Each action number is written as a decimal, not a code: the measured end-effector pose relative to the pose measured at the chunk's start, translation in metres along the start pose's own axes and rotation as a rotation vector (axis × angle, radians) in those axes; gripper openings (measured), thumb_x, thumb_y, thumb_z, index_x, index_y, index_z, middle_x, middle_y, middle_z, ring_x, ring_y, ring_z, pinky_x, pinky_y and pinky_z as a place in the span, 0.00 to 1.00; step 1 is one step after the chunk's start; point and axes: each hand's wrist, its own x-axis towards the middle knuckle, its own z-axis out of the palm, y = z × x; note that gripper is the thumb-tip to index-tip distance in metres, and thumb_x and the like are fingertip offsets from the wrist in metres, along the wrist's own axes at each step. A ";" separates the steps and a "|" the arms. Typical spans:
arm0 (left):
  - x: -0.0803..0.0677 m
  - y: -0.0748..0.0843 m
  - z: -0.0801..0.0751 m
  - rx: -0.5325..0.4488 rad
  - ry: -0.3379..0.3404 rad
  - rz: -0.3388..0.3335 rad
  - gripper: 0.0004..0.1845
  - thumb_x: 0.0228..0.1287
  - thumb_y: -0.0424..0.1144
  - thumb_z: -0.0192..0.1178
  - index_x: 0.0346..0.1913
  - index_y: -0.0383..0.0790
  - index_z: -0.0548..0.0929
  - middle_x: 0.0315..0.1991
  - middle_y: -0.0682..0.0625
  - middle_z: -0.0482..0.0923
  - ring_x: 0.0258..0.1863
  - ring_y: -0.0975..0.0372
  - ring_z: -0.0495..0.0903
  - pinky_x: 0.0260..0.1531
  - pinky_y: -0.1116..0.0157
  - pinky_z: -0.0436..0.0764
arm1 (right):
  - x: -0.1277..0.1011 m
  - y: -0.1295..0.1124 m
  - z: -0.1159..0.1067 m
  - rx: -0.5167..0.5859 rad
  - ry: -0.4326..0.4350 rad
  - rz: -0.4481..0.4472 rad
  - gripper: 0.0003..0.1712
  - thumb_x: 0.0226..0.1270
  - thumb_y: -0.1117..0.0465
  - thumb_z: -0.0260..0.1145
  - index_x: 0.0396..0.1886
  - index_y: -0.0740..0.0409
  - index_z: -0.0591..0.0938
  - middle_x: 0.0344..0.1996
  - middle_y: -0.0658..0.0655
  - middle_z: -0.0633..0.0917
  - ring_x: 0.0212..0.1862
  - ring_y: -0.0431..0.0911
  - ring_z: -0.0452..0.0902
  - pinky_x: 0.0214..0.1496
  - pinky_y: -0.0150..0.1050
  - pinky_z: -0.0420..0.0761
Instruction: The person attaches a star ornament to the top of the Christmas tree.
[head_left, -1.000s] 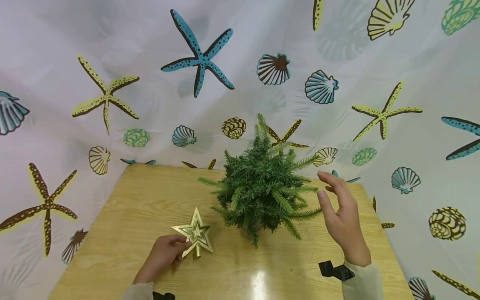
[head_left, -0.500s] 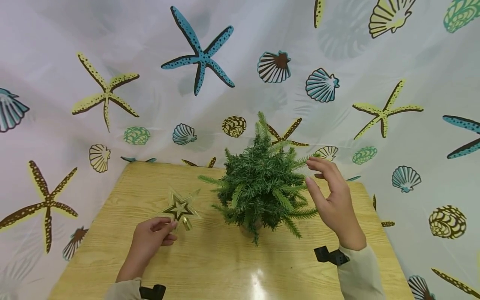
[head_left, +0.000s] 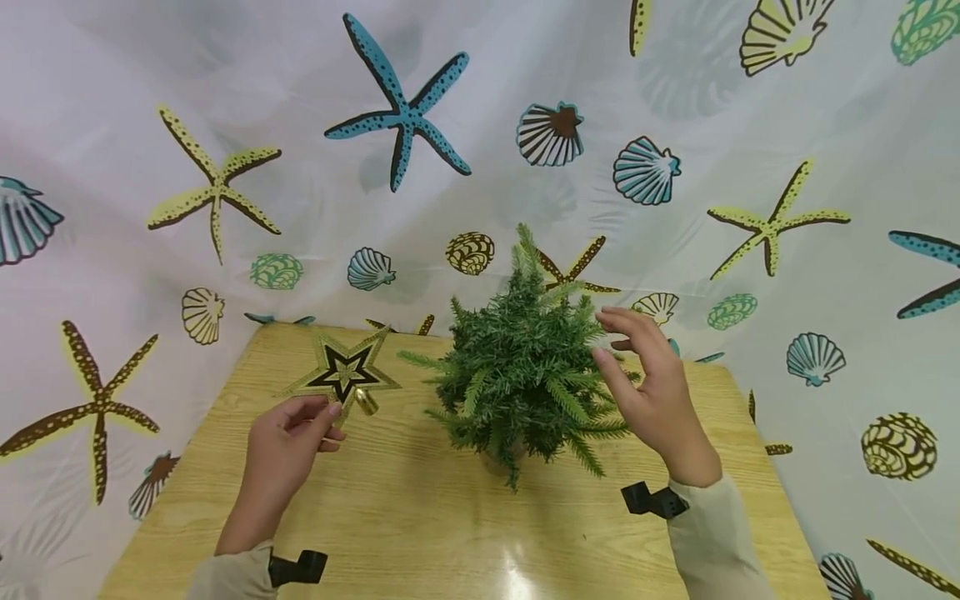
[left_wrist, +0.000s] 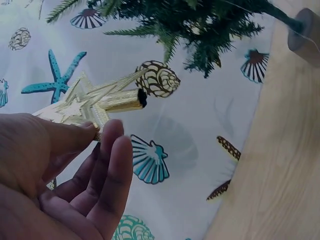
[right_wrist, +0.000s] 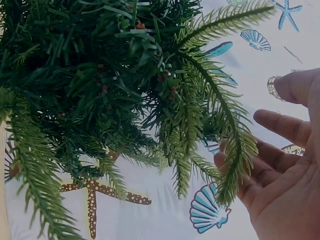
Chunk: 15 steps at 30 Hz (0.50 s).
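Observation:
A gold star tree topper (head_left: 347,372) is pinched at one of its points between the thumb and fingers of my left hand (head_left: 281,454), held up off the table. Its short gold tube (left_wrist: 125,100) shows in the left wrist view, pointing toward the tree side. The small artificial Christmas tree (head_left: 521,375) stands upright in mid-table, on a round base (left_wrist: 306,34). At the tree's right side my right hand (head_left: 660,396) has its fingers spread and holds nothing. In the right wrist view, a light green branch tip (right_wrist: 232,155) hangs in front of the right fingers (right_wrist: 280,125).
The wooden table (head_left: 420,533) runs back to a white cloth (head_left: 480,67) printed with starfish and shells, which hangs behind and on both sides. A black strap with a small camera (head_left: 654,500) sits on the right wrist, and another (head_left: 298,568) on the left.
My left hand has lifted the star off the table, moving up and left, and the star has tilted. My right hand has moved left, closer to the tree.

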 end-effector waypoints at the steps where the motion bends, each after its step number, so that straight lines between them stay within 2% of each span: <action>1: 0.001 0.002 0.001 0.001 0.026 0.019 0.22 0.77 0.41 0.63 0.61 0.26 0.80 0.48 0.36 0.85 0.33 0.67 0.87 0.37 0.66 0.87 | 0.001 0.000 0.001 0.002 -0.001 -0.001 0.27 0.69 0.76 0.66 0.67 0.64 0.78 0.65 0.62 0.77 0.63 0.57 0.76 0.58 0.50 0.80; 5: 0.005 0.012 0.004 0.048 0.146 0.083 0.18 0.75 0.42 0.65 0.56 0.30 0.85 0.41 0.46 0.87 0.33 0.70 0.84 0.35 0.72 0.84 | 0.005 0.002 0.003 0.013 -0.003 -0.020 0.27 0.69 0.76 0.66 0.67 0.65 0.78 0.66 0.62 0.77 0.64 0.58 0.75 0.61 0.51 0.79; 7: 0.007 0.017 0.006 0.057 0.176 0.086 0.18 0.74 0.44 0.66 0.54 0.32 0.86 0.40 0.51 0.87 0.35 0.70 0.82 0.34 0.73 0.81 | 0.006 0.004 0.004 0.017 -0.011 -0.021 0.26 0.70 0.76 0.66 0.67 0.65 0.78 0.66 0.62 0.77 0.65 0.58 0.74 0.64 0.51 0.77; 11: 0.010 0.029 0.012 0.037 0.164 0.067 0.19 0.73 0.47 0.66 0.54 0.33 0.87 0.39 0.56 0.86 0.38 0.68 0.81 0.35 0.72 0.79 | 0.005 0.008 0.005 0.007 -0.034 -0.008 0.25 0.71 0.75 0.65 0.67 0.66 0.78 0.65 0.62 0.78 0.66 0.57 0.74 0.67 0.50 0.74; 15: 0.012 0.043 0.020 0.030 0.146 0.075 0.19 0.74 0.48 0.66 0.54 0.34 0.87 0.40 0.55 0.86 0.40 0.65 0.81 0.38 0.72 0.79 | 0.005 0.012 0.007 0.010 -0.049 0.001 0.24 0.72 0.73 0.65 0.66 0.67 0.78 0.60 0.64 0.81 0.59 0.54 0.77 0.60 0.53 0.77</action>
